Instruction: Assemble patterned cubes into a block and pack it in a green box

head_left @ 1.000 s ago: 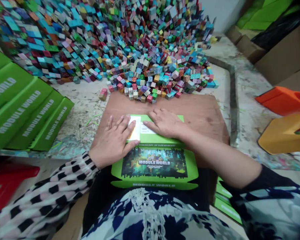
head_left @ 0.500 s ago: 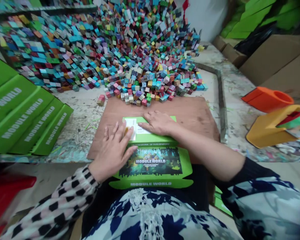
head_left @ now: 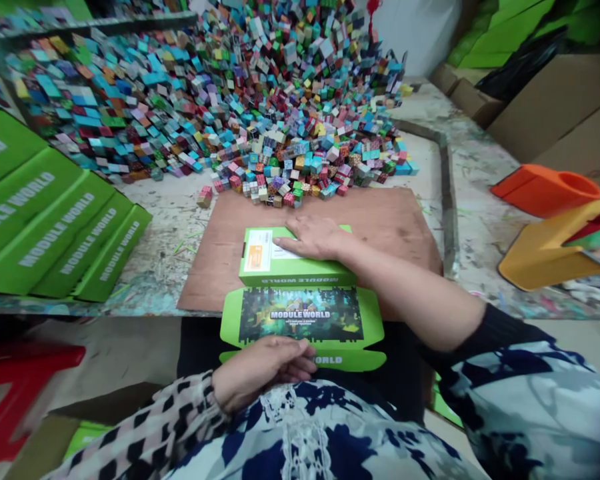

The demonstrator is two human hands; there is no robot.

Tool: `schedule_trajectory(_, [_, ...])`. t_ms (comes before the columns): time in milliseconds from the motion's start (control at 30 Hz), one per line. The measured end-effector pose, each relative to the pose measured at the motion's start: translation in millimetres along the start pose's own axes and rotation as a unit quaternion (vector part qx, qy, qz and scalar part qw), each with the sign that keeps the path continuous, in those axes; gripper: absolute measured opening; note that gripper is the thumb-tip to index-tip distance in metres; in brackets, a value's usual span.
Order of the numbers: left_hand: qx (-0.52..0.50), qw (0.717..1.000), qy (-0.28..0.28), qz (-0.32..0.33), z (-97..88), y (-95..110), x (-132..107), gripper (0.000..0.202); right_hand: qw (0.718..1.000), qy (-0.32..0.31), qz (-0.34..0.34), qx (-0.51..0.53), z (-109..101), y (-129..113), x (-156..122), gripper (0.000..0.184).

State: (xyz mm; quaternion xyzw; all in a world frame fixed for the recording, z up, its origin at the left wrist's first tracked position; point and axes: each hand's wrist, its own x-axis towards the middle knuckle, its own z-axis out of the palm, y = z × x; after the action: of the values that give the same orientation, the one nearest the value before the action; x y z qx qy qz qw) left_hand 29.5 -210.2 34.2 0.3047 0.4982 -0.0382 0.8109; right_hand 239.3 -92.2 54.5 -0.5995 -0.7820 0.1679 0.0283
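The right hand (head_left: pixel 316 238) lies flat, fingers spread and loose, palm down on top of the green box (head_left: pixel 295 265); it presses rather than grips, closing on nothing. Just left of its fingertips sits the white and orange label (head_left: pixel 260 249) on the box top. The box rests on the brown board (head_left: pixel 380 227), which stretches away to the right of that hand and beyond it. Toward the body from the right hand, the box's printed lid flap (head_left: pixel 303 321) hangs open over the table edge. The left hand (head_left: pixel 265 370) is at the flap's near edge, fingers curled lightly against the front lip, thumb on top; whether it pinches the lip I cannot tell. Beyond the right hand's fingertips lies the heap of small coloured cubes (head_left: pixel 260 120). Far left of both hands stand stacked green boxes (head_left: pixel 55 227); far right, an orange scoop (head_left: pixel 550 190) and a yellow scoop (head_left: pixel 550 257)
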Motion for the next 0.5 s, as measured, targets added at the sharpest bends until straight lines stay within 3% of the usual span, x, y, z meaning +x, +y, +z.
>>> schedule_trajectory(200, [-0.073, 0.997, 0.007, -0.017, 5.6, 5.9, -4.1, 0.039, 1.0, -0.018, 0.005, 0.006, -2.4, 0.3, 3.4, 0.072])
schedule_trajectory(500, [-0.107, 0.994, -0.003, -0.002, 2.0, -2.4, 0.3, 0.046, 1.0, -0.016, 0.022, -0.008, -4.0, -4.7, -1.0, 0.072])
